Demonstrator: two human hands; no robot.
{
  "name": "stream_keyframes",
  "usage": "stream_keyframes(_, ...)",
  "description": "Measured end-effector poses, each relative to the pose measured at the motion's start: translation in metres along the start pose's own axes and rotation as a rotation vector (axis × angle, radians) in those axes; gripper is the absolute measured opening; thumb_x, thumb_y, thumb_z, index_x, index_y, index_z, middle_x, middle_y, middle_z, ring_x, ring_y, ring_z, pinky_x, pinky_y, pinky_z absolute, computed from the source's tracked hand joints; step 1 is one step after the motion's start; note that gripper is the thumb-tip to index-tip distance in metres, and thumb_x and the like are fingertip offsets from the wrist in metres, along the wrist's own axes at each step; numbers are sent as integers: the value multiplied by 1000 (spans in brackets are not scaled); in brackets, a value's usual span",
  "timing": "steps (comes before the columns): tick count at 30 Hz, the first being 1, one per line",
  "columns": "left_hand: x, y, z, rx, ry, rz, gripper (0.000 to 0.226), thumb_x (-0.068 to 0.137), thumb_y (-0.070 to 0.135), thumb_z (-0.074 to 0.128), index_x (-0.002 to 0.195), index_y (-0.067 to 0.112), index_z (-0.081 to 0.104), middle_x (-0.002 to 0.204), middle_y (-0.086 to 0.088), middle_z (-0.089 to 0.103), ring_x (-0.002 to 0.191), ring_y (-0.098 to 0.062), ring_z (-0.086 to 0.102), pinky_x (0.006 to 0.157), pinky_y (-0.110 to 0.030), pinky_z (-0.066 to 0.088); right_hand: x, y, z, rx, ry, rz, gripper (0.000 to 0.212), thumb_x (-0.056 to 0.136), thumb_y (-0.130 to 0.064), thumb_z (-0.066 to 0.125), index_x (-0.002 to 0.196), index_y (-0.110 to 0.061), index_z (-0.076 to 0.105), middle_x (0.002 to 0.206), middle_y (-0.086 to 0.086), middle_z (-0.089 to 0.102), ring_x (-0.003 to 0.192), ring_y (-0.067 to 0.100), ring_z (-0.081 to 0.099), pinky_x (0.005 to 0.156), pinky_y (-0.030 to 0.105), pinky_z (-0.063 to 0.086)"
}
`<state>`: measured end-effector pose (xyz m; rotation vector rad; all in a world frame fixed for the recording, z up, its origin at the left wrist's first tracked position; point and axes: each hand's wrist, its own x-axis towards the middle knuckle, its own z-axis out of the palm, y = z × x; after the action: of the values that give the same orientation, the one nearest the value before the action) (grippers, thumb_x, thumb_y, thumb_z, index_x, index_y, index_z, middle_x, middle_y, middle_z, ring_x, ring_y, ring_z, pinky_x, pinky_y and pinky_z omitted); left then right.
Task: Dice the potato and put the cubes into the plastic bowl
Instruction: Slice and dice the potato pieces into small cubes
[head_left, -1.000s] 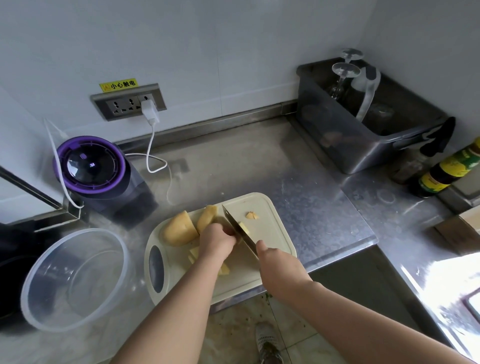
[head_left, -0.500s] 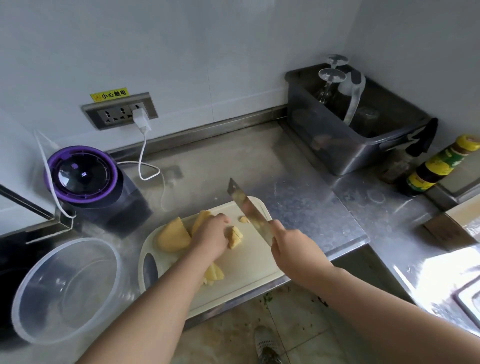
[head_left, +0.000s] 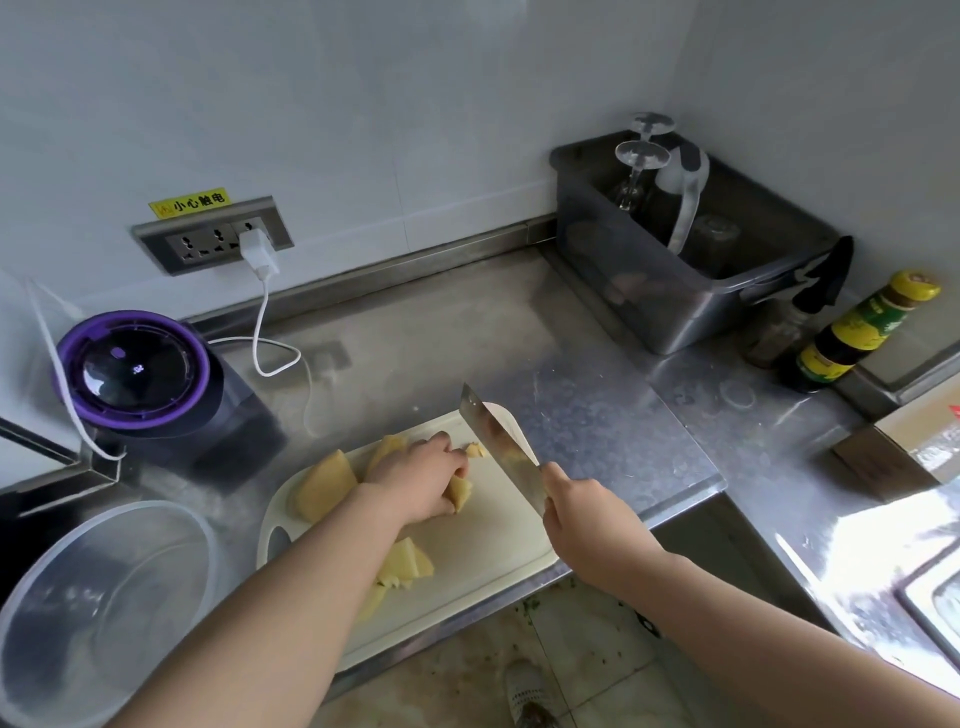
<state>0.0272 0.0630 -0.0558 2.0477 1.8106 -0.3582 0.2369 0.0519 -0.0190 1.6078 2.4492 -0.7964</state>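
Observation:
Peeled yellow potato pieces lie on a cream cutting board (head_left: 498, 540) at the counter's front edge. A large potato chunk (head_left: 324, 486) sits at the board's left end, and sliced pieces (head_left: 405, 566) lie beside my left forearm. My left hand (head_left: 421, 480) holds a potato piece (head_left: 461, 492) down on the board. My right hand (head_left: 584, 514) grips the handle of a cleaver (head_left: 498, 447), whose blade is raised and tilted just right of the left hand. A small scrap (head_left: 475, 450) lies by the blade. The clear plastic bowl (head_left: 98, 608) stands empty at the far left.
A purple-lidded appliance (head_left: 135, 371) stands behind the bowl, its white cable plugged into the wall socket (head_left: 213, 239). A grey tub (head_left: 675, 249) with glasses fills the back right corner. Sauce bottles (head_left: 862, 327) and a cardboard box (head_left: 904, 452) stand on the right.
The cleaver has lifted off the board and its blade now tilts up to the right of my left hand. My left hand has shifted its hold on the potato piece.

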Motion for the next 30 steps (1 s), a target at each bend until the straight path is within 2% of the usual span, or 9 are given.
stream_keyframes(3, -1, 5, 10, -106, 57, -77, 38, 82, 39, 66, 115, 23, 55, 119, 1, 47, 111, -20, 53, 90, -33, 46, 2, 1, 1, -8, -21, 5, 15, 99, -10, 31, 112, -11, 38, 70, 3, 46, 56, 19, 45, 46, 27, 31)
stream_keyframes(6, 1, 19, 22, -238, 172, -239, 37, 83, 44, 63, 110, 19, 56, 118, 1, 52, 109, -20, 56, 87, -30, 45, 4, 2, -1, -27, -33, 6, 7, 98, -10, 31, 102, -16, 32, 68, 2, 44, 55, 18, 42, 46, 28, 29)
stream_keyframes(9, 1, 30, 32, -325, 252, -358, 42, 84, 46, 63, 113, 16, 54, 119, -2, 54, 113, -22, 55, 86, -32, 48, 8, 3, 1, -43, -47, 12, 14, 99, -10, 31, 111, -13, 37, 69, 2, 45, 58, 19, 46, 46, 28, 31)
stream_keyframes(11, -2, 29, 36, -393, 277, -340, 44, 83, 43, 67, 116, 16, 54, 120, -2, 53, 112, -22, 55, 89, -33, 47, 9, 4, 3, -51, -54, 8, 14, 99, -12, 32, 112, -13, 37, 70, 3, 46, 60, 20, 48, 48, 28, 33)
stream_keyframes(13, -5, 21, 38, -440, 263, -266, 46, 83, 35, 71, 122, 18, 53, 122, 0, 50, 113, -21, 54, 93, -32, 44, 8, 4, 3, -52, -58, 7, 7, 98, -10, 31, 102, -15, 33, 68, 3, 44, 57, 20, 45, 46, 28, 29)
stream_keyframes(16, -6, 12, 35, -418, 234, -172, 45, 85, 26, 69, 127, 22, 53, 121, 1, 47, 113, -21, 54, 95, -34, 43, 5, 4, 3, -45, -71, 11, 10, 97, -7, 31, 96, -16, 27, 65, 2, 41, 53, 18, 38, 45, 27, 25)
stream_keyframes(20, -2, 11, 31, -368, 192, -97, 40, 89, 23, 65, 127, 26, 57, 117, 2, 47, 107, -22, 57, 92, -34, 45, 5, 4, 4, -32, -73, 20, 10, 96, -8, 31, 97, -17, 28, 66, 2, 42, 53, 18, 39, 45, 27, 26)
stream_keyframes(24, 2, 13, 29, -313, 199, -87, 35, 90, 24, 64, 125, 24, 57, 120, 3, 47, 109, -22, 56, 89, -29, 42, 5, 5, 3, -24, -60, 22, 9, 97, -7, 31, 99, -17, 30, 66, 2, 44, 54, 17, 41, 45, 27, 27)
stream_keyframes(30, 7, 15, 27, -285, 223, -113, 29, 90, 30, 65, 116, 19, 59, 118, 4, 50, 107, -22, 57, 86, -32, 46, 4, 9, 0, -17, -53, 23, 9, 97, -7, 31, 100, -14, 35, 66, 2, 43, 54, 18, 39, 45, 27, 26)
